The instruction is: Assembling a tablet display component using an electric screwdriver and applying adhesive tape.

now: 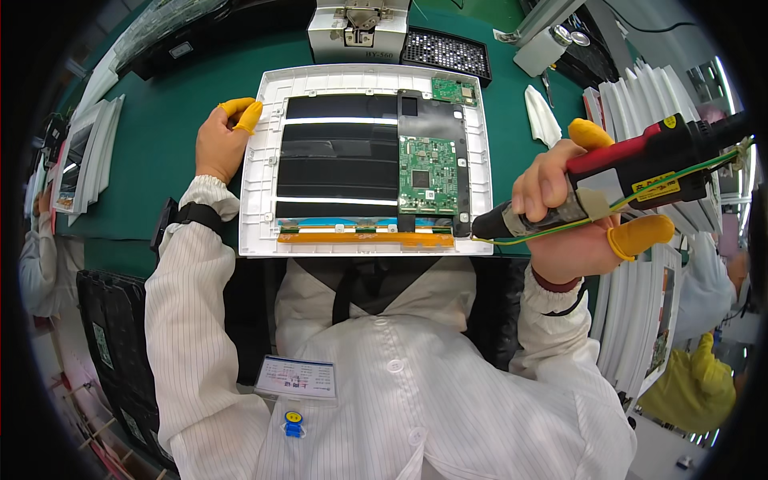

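Note:
In front of me lies a white plastic frame [250, 184] with a dark display panel [336, 172] set in it. A green circuit board [428, 174] sits on the panel's right side, and a smaller board [453, 91] is at the top right corner. An orange flat strip [364, 239] runs along the near edge. My right hand [560, 208] grips a red and black electric screwdriver [612, 164], its tip at the frame's lower right corner. My left hand [228, 136], with yellow finger cots, pinches the frame's upper left edge.
A silver screw feeder [358, 36] stands at the far edge beside a black perforated tray [446, 53]. White panels are stacked on the right [652, 104] and left [96, 160]. A white cloth [542, 117] lies on the green mat [168, 104]. Other people work at both sides.

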Demonstrator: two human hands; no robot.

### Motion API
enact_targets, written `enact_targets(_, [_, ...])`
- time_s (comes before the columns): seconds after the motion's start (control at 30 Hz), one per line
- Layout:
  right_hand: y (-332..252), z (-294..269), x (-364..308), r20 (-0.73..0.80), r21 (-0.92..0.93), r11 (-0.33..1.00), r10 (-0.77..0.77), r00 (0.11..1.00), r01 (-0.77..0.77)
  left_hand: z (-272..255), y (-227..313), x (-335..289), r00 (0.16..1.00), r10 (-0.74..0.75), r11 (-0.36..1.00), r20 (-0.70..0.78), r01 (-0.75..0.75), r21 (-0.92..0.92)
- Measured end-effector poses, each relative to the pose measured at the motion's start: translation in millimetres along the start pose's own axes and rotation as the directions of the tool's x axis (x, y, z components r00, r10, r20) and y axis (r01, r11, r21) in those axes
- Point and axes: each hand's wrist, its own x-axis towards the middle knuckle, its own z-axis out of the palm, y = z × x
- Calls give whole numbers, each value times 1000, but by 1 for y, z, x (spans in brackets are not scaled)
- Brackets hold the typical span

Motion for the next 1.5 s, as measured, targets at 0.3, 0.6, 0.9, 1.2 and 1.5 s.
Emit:
enact_targets(0.3, [3,-2,2,1,58,998,-12,1000,12,-3,3,-2,1000,-18,1000,-6,18,11])
enact_targets(0.6, [8,-1,0,-29,21,1000,20,999,-19,0,-2,1,1000,-13,1000,6,13,-12])
enact_targets(0.9, [10,0,-4,21,37,999,30,999,-31,-2,1,-1,1000,-23,1000,13,23,-4])
enact_targets(1.2, [9,1,-7,31,-30,999,21,999,-20,-1,-1,1,1000,-28,1000,-5,28,12])
enact_targets(1.5, [-2,-1,22,117,-51,994,-90,989,96,-2,7,-3,999,-41,999,1,41,16])
